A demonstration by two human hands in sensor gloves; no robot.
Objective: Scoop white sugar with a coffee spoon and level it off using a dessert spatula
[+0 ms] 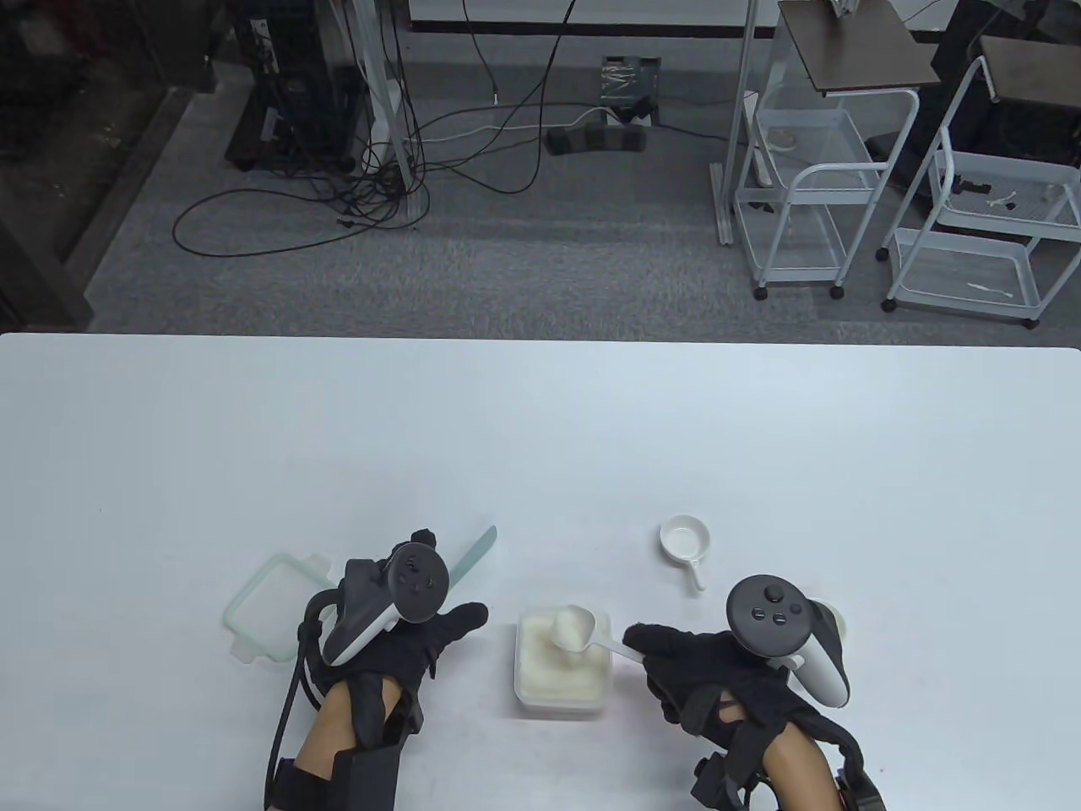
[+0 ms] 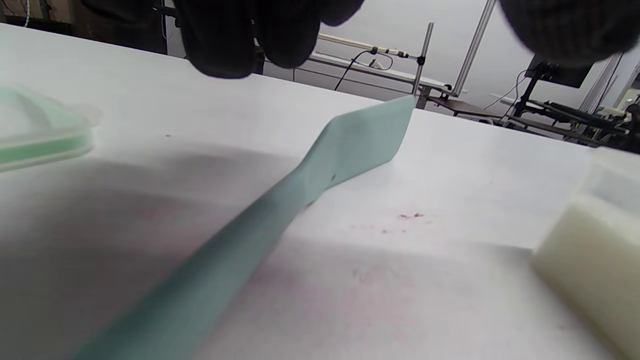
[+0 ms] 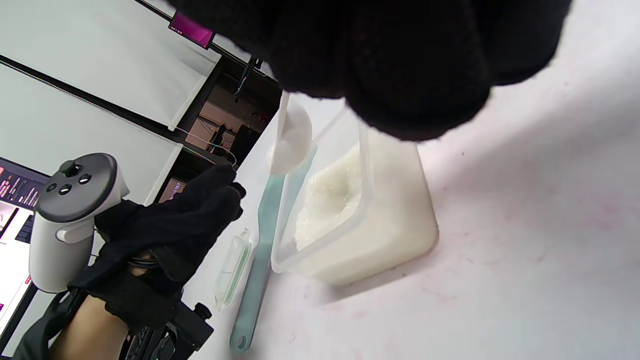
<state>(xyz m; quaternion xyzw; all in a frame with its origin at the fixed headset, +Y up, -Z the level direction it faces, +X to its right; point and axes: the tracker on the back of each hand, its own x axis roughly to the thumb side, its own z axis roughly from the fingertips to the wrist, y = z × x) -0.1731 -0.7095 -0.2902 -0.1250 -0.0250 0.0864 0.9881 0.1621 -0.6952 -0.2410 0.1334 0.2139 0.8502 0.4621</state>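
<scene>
lid (image 1: 268,606): lay flat on the table, just left of my left hand, not touched.
left hand (image 1: 397,629): hovered over the spatula with fingers spread wide, gripping nothing; from the wrist view the fingertips (image 2: 220,40) hung above the blade, apart from it.
dessert spatula (image 2: 280,200): pale green, flat on the table under my left hand, blade tip poking out past the fingers, away from me.
sugar container (image 1: 562,672): sat between my two hands, open, filled with white sugar (image 3: 325,195).
coffee spoon (image 1: 578,629): white, bowl heaped with sugar, held over the container; handle ran to my right hand.
right hand (image 1: 718,667): pinched the spoon handle, fingers closed narrow on it.
small white cup (image 1: 684,541): beyond my right hand, untouched.
step: I judged the scoop done, levelling not yet begun.
next move: I'd need the left hand to close on the spatula handle, lift it, then draw the blade edge across the spoon rim, keeping the spoon level over the container so excess falls back in.
</scene>
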